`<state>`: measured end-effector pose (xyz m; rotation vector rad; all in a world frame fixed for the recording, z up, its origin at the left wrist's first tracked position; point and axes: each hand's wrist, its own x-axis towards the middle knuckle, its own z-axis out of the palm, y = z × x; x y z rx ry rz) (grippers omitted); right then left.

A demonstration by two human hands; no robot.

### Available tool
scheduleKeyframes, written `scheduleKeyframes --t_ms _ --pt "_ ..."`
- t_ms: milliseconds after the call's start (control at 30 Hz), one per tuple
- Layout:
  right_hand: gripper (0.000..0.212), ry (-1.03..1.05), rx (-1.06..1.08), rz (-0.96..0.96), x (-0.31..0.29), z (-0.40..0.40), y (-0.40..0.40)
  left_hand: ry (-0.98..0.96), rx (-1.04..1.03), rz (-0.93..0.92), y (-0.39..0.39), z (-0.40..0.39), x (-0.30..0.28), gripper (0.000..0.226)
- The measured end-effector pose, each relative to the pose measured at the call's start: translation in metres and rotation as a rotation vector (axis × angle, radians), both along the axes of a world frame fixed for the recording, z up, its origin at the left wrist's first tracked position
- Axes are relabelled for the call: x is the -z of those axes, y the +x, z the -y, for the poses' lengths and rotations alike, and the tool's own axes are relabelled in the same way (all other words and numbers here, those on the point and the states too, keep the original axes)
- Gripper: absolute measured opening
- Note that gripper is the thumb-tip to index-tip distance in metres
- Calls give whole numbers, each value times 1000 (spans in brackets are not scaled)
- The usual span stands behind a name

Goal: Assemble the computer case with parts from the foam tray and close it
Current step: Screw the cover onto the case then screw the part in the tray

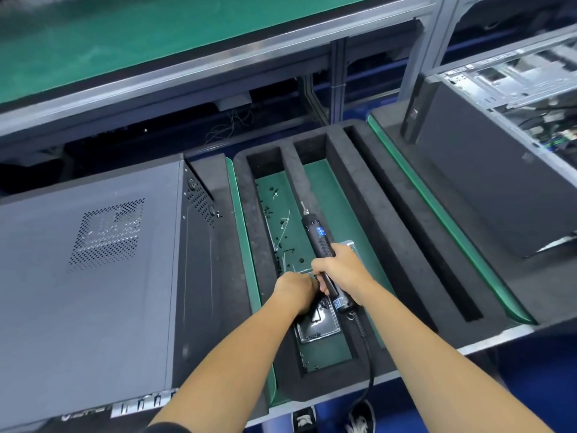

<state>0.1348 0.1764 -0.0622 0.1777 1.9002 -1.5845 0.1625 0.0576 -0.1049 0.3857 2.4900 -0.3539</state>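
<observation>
Head view, near to far. Your right hand [342,270] has its fingers wrapped round the electric screwdriver [321,254], bit pointing to 12 o'clock over the foam tray [384,232]. Its coiled cord [368,364] trails to 6 o'clock off the bench edge; if it snags there, it can jerk the tool.

Your left hand [295,290] sits just at 9 o'clock of the right, knuckles up, fingers curled down into the tray slot. I can't tell what they pinch, if anything. The shiny metal plate [318,326] lies right under both hands. Risk: the tool body or your wrist knocks it, or you scratch it.

Loose screws [282,245] and cable ties lie scattered in the left slot at 12 o'clock of your left hand. They're small and dark on green, easy to fumble or flick out.

The computer case [93,260] lies at 9 o'clock, side panel already on. A second, open case [512,98] stands at 2 o'clock, well apart.
</observation>
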Motion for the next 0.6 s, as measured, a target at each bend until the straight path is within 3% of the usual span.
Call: scheduleKeyframes --t_ms 267,600 --pt "18 -23 19 17 0 1 0 82 -14 -55 1 1 -2 23" --pt "17 -53 30 27 0 0 -1 -6 72 -18 0 1 5 31"
